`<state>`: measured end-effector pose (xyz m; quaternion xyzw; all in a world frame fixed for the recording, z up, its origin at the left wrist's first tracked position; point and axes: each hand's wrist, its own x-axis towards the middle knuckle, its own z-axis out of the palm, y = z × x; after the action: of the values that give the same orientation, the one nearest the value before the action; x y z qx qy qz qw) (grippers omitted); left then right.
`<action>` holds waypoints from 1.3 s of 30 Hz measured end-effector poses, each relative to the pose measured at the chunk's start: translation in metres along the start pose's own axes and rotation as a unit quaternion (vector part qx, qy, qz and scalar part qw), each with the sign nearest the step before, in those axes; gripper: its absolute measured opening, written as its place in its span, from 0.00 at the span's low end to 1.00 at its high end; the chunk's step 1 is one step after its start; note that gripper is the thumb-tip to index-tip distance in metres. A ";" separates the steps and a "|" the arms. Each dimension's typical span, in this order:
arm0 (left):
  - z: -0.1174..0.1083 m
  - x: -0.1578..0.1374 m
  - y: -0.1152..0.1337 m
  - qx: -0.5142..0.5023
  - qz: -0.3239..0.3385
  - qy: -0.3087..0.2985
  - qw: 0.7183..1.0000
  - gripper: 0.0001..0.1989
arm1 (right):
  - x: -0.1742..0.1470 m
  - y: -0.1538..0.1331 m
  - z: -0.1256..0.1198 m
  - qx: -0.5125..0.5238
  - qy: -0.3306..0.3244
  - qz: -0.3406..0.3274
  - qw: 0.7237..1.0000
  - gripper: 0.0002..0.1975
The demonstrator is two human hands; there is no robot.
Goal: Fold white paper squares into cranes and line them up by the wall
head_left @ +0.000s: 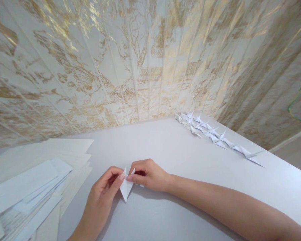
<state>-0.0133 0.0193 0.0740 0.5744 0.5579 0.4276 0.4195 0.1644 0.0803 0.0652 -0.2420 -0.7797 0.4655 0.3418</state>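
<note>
Between my two hands is a small white folded paper [126,191], diamond-like, with its lower point turned toward me and two upper points split apart. My left hand [104,189] pinches its left side between thumb and fingers. On the other side, my right hand [146,174] pinches the right flap, thumb in front and fingers curled behind. The paper is held just over or against the table; which of the two I cannot tell. Parts of its upper edges are hidden by my fingertips.
A white table [150,144] meets a wall with gold-patterned covering [130,67]. Several folded paper cranes [213,134] stand in rows at the back right, near the table's edge. Loose paper sheets [75,147] and folded white papers [27,184] are piled at the left.
</note>
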 end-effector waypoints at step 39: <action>0.002 0.002 -0.001 -0.012 0.005 -0.010 1.000 0.14 | -0.002 -0.008 0.000 -0.046 0.054 -0.022 0.997 0.12</action>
<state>-0.0111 0.0214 0.0725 0.5761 0.5459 0.4306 0.4297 0.1651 0.0753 0.0719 -0.2653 -0.7858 0.4076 0.3821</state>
